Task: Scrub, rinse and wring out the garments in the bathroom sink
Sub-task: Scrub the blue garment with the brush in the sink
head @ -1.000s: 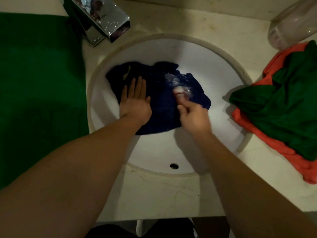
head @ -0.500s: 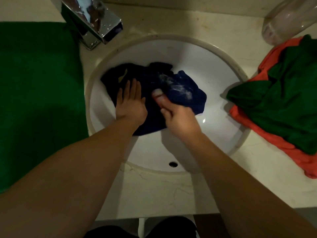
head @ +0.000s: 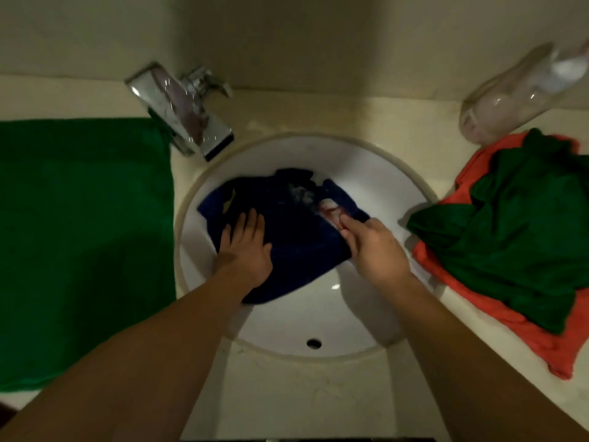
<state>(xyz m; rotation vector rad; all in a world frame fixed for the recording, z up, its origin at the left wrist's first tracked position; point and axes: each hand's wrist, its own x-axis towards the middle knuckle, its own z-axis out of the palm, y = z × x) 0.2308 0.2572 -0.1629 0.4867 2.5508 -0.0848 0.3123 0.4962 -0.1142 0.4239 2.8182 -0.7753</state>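
The left forearm [head: 143, 362] and right forearm [head: 471, 352] are bare along all their visible length; each is broad near the lower frame edge and narrows to the wrist. The left hand [head: 245, 250] and right hand [head: 376, 247] are bare too; a thin dark strip [head: 306, 439] at the bottom edge may be clothing; too little shows to tell.

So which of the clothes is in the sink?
The dark blue one, lying in the sink under the left hand. The green cloth, green shirt and orange shirt sit on the counter.
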